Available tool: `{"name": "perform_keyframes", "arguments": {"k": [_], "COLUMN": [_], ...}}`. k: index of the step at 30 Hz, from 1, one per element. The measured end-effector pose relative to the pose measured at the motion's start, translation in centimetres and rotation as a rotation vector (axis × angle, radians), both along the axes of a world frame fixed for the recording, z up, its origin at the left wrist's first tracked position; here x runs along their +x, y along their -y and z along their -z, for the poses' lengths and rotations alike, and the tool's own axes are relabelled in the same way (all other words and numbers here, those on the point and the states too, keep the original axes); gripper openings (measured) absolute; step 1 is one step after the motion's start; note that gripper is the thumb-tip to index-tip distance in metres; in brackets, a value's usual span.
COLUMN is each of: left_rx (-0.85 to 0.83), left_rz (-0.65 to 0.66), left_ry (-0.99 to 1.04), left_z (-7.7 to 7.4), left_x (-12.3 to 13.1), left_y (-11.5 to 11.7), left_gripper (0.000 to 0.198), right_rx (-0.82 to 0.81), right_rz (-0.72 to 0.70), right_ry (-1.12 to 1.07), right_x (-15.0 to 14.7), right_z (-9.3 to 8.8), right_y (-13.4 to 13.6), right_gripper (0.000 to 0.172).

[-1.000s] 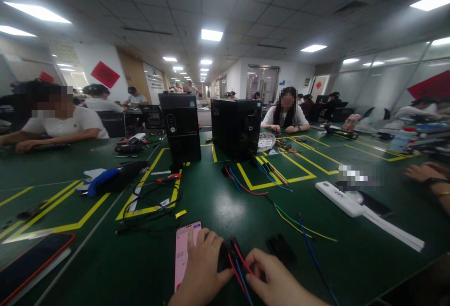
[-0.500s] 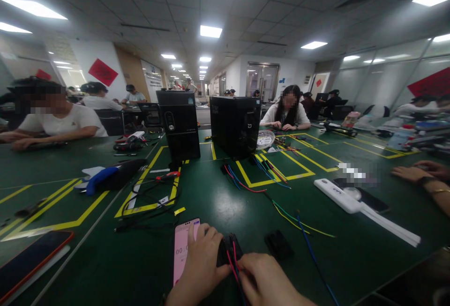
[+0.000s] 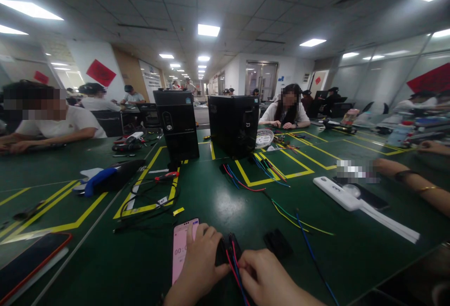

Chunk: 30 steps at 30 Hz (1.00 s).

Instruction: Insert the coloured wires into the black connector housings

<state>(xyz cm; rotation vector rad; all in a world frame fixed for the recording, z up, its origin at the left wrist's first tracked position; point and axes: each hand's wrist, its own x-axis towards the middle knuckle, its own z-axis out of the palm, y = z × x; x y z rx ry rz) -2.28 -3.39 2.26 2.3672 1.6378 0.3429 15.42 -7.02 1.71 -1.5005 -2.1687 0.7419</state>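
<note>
A: State the hand positions.
B: Left hand (image 3: 201, 260) holds a black block (image 3: 221, 252); right hand (image 3: 265, 274) pinches red and blue wires (image 3: 231, 264).
A: Adjacent items?
B: Pink-screened phone (image 3: 180, 250), partly covered by left hand; 2 black towers (image 3: 177, 132) upright on green table (image 3: 218, 224)

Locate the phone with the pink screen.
In the head view, the pink-screened phone lies on the green table, left of bottom centre, partly covered by the left hand.

Phone (image 3: 180, 235) on table (image 3: 218, 210), basket (image 3: 264, 138) behind (rightward)
</note>
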Motion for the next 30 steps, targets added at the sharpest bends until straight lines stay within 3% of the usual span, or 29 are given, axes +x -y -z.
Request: {"name": "perform_keyframes", "arguments": {"k": [5, 9, 11, 16, 30], "left_rx": [0.015, 0.007, -0.003, -0.029, 0.019], "left_rz": [0.013, 0.008, 0.003, 0.0, 0.049], "left_ry": [0.042, 0.04, 0.018, -0.013, 0.063], "left_z": [0.3, 0.3, 0.2, -0.1, 0.2], "left_x": [-0.1, 0.0, 0.0, 0.1, -0.2], "left_y": [0.0, -0.1, -0.1, -0.1, -0.2], "left_gripper": [0.042, 0.041, 0.04, 0.04, 0.039], "right_rx": [-0.111, -0.54, -0.662, -0.699, -0.52], "right_rz": [0.109, 0.161, 0.167, 0.185, 0.278], "right_ry": [-0.109, -0.389, -0.553, -0.723, -0.672], "right_x": [0.9, 0.6, 0.0, -0.7, -1.2], "right_z": [0.4, 1.3, 1.7, 2.0, 1.2], "right_y": [-0.3, -0.8, -1.0, -1.6, -2.3], "right_gripper": [0.017, 0.022, 0.025, 0.029, 0.018]}}
